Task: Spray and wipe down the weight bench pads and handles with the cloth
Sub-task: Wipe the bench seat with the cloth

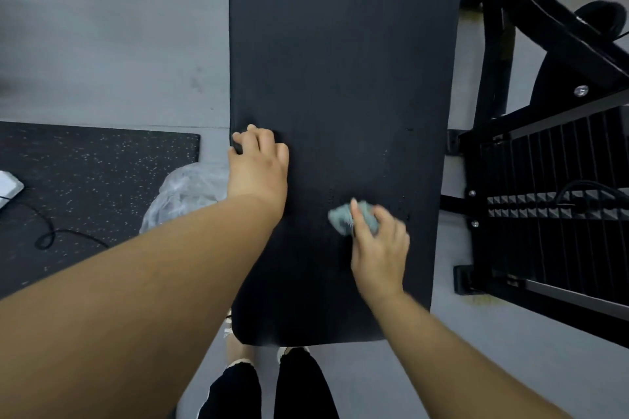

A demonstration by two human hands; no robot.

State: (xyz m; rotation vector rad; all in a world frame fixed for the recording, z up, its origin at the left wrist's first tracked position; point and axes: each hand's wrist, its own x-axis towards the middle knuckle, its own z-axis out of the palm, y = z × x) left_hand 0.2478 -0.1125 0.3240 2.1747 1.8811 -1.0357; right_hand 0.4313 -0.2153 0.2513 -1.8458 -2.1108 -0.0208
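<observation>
A long black bench pad [340,61] runs from the top of the view down to my feet. My right hand [381,248] grips a bunched grey-green cloth [343,218] and holds it against the pad's lower right part. Small wet droplets show on the pad around the cloth. My left hand [258,163] rests on the pad's left edge, with its fingers curled over the side. No spray bottle is in view.
A black machine frame [531,54] with a ribbed footplate [551,187] stands close on the right. Left of the bench lie a speckled black floor mat [85,173], a cable [51,235] and a crumpled clear plastic bag [187,194]. Grey floor surrounds the bench.
</observation>
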